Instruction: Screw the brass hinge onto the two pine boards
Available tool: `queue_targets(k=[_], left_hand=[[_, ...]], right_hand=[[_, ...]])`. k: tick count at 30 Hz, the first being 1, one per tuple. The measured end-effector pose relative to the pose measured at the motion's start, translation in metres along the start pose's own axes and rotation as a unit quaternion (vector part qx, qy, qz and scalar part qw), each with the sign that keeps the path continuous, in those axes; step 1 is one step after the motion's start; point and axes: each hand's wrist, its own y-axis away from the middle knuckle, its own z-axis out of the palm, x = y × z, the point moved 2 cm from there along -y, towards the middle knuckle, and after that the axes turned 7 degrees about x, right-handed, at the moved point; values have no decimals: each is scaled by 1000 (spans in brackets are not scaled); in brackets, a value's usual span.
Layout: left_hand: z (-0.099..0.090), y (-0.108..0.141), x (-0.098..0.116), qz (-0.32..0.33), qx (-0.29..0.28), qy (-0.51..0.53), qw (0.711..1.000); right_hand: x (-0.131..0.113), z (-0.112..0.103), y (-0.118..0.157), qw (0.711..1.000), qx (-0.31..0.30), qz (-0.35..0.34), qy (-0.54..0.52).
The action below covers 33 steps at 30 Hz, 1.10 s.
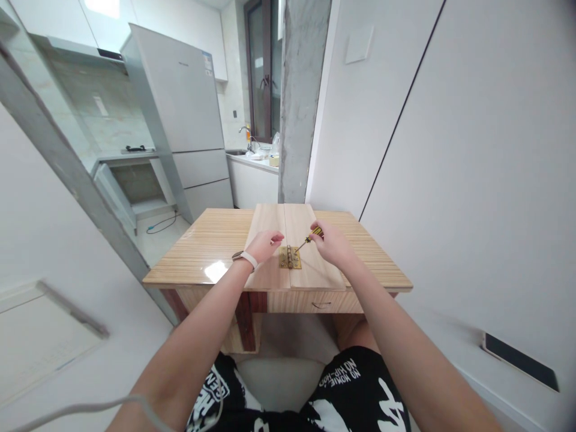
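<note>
A brass hinge point(290, 257) lies across the seam between two pale wooden boards point(265, 273), which rest side by side on a wood-grain desk. My right hand point(330, 241) is closed round the yellow and black handle of a screwdriver point(316, 233), and its tip points down at the upper right part of the hinge. Just left of the hinge, over the left board, is my left hand point(269, 242), with its fingers curled together; what they hold, if anything, is too small to make out. A watch with a pale band sits on my left wrist.
The desk point(189, 258) extends to both sides of the boards and has a drawer point(320, 303) at its front. White walls stand close at left and right. A grey fridge point(180, 102) and a sink counter point(254, 162) are beyond. A cable crosses the lower left.
</note>
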Motion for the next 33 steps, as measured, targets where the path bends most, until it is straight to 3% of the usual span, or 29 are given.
queue_targets(k=[13,19,25,33], left_hand=[[11,-3,24,0,-25,30,999],[14,-7,43,0,-32,48,998],[23,-17,58,-19,-28,114,993],[38,-24,55,-25,-33,251,967]], right_hand=[[-3,5,-7,998,-29,16,58],[-8,6,-17,986,-48,30,157],[-14,7,-32,969,-97,47,221],[-16,12,-42,967,-135,-18,217]])
